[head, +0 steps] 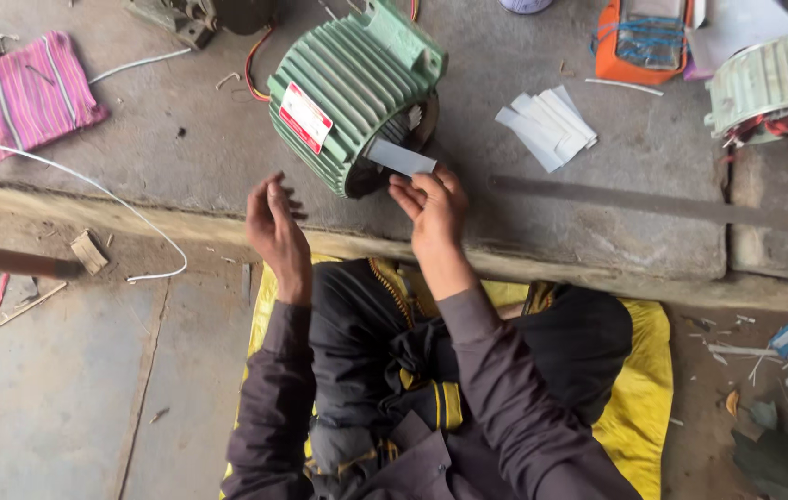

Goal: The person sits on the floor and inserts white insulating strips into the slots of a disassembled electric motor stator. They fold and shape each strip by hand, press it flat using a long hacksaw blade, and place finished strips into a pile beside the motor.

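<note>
Right hand [433, 208] pinching white strip [400, 156] at green motor [349, 88]; left hand [275, 225] raised, open.

1. Your right hand [433, 208] pinches a white paper strip [400, 157] at the green motor housing's [347, 88] open end.
2. Your left hand [273, 227] hovers open, just left of it.

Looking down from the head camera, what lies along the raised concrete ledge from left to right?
Pink striped cloth → green ribbed motor housing, with the right hand holding a white paper strip at its open end → loose white paper strips → orange meter → second pale green motor.
</note>
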`<state>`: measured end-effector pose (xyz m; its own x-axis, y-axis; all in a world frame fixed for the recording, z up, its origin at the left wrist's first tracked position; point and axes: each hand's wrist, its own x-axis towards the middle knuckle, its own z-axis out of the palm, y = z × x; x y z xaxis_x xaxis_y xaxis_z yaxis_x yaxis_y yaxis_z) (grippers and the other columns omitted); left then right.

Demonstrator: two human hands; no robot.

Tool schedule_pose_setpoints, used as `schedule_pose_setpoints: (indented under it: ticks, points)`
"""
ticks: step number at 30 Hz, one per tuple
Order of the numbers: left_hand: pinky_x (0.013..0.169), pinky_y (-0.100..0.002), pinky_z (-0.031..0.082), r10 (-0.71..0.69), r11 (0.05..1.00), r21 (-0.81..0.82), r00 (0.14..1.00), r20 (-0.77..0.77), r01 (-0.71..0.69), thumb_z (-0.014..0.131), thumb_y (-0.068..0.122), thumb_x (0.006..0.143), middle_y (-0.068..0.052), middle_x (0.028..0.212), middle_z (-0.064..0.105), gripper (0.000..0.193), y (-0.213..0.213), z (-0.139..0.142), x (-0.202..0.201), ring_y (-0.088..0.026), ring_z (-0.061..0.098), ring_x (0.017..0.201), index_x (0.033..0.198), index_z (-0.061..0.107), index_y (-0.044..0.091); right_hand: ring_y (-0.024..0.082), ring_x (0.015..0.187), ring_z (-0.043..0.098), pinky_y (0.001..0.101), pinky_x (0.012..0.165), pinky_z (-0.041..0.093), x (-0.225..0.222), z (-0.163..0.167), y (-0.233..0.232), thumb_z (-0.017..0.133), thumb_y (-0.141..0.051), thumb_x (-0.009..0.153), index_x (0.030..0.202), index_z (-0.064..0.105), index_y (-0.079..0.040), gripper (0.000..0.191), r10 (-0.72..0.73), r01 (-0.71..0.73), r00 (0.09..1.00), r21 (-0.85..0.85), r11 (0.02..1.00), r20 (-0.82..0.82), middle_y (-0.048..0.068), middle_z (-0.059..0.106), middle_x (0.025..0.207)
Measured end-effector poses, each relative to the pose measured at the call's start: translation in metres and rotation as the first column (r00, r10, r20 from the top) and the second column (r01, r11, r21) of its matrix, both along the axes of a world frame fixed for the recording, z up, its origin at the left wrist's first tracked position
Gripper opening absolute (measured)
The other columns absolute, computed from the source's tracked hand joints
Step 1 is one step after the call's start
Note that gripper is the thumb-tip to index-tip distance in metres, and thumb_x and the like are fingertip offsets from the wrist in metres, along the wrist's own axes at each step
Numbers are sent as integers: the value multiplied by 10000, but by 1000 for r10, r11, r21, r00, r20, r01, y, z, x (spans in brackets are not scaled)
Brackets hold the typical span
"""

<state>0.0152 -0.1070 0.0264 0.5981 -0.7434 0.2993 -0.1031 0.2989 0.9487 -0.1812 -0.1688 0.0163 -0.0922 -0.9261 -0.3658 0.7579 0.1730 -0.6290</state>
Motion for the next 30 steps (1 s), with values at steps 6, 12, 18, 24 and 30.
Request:
schedule_pose_setpoints:
  ticks: [6, 12, 18, 24, 30]
  points:
    - [635, -282, 576, -255, 951, 165, 965, -55, 261, 600, 295, 1069, -105, 993, 749, 346, -89, 33, 51, -108, 687, 756, 1203, 728, 3, 244, 673, 706, 347, 495, 528, 68, 10, -1, 641, 8, 821, 1312, 479, -66, 522, -141, 176, 962, 135, 975, -232, 150, 661, 1060]
    - [832, -289, 663, -664, 629, 393, 726, -178, 671, 630, 270, 1069, -129, 1113, 749, 335, -148, 55, 84, -126, 753, 892, 1217, 693, -23, 182, 604, 673, 277, 425, 402, 71, 24, -5, 647, -42, 837, 1272, 488, -76, 465, -85, 139, 958, 184, 973, -275, 97, 661, 993]
    - [642, -217, 554, -355, 875, 312, 929, -106, 370, 587, 304, 1068, -62, 1010, 762, 303, -134, 39, 75, -85, 716, 807, 1183, 693, 44, 125, 574, 612, 254, 449, 473, 25, 34, 40, 689, -40, 868, 1311, 532, -84, 471, -181, 175, 965, -47, 983, -190, 70, 652, 878]
    - [549, -213, 459, -71, 991, -114, 997, 15, 73, 466, 388, 1131, -3, 837, 615, 369, 5, 25, -9, -81, 537, 660, 1098, 652, 71, 114, 705, 645, 242, 560, 517, -96, 45, 93, 632, -99, 1049, 1272, 689, -45, 237, -15, -355, 744, -415, 838, -668, 74, 730, 932]
    - [674, -232, 501, -549, 760, 233, 792, -269, 606, 700, 227, 988, -32, 937, 737, 293, 78, 10, -113, -68, 596, 767, 1162, 726, -8, 149, 777, 735, 285, 681, 584, -123, 56, 101, 710, -224, 1000, 1346, 657, -54, 389, 155, -707, 336, -140, 693, -929, 90, 794, 928]
